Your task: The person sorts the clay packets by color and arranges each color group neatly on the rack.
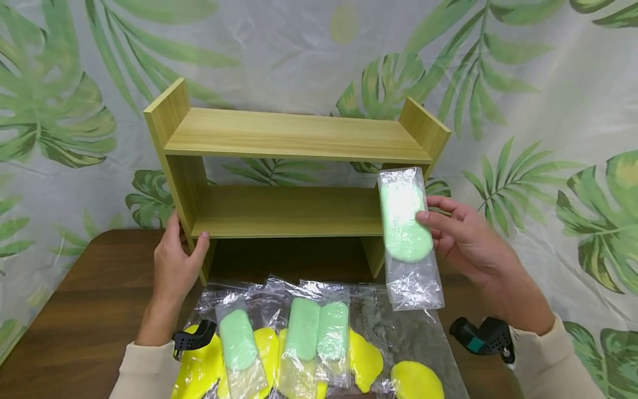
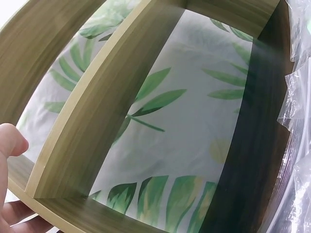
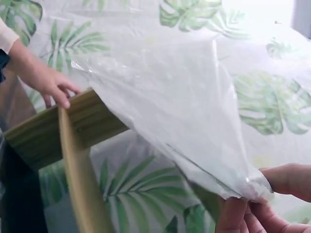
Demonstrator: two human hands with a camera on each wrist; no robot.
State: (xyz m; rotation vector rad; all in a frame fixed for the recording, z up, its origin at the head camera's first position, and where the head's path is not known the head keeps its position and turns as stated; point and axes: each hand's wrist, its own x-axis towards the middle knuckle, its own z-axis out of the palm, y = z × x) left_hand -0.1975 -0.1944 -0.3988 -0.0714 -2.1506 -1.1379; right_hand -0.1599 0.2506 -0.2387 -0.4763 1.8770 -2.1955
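Pinching a narrow, clear plastic packet point(image 1: 411, 238) with a mint-green, round-ended slab point(image 1: 402, 221) inside, between thumb and fingers of the bare right hand point(image 1: 468, 238). Holding the packet up, slightly tilted, in front of the right end of the pale, wood-grained shelf unit point(image 1: 299, 133), near its right upright. Cannot tell of any contact between packet and shelf unit. Gripping the left upright of the shelf unit with the bare left hand point(image 1: 176, 257), thumb at the front and fingers round the outer side; well apart from the right hand.

Judging by this, engaged in steadying the shelf unit at one end while presenting the packet at the other. Probably calling next for a firm pinch, a steady left hold and care to keep loose plastic off the board edges.

Note, in front of the shelf unit, three similar mint-green packets point(image 1: 238, 341), lying over larger clear bags with bright yellow, rounded pieces point(image 1: 416, 382) inside. Under the shelf unit, see a dark brown wooden tabletop point(image 1: 75, 310); behind it, a pale cloth with green leaf print point(image 1: 279, 55).
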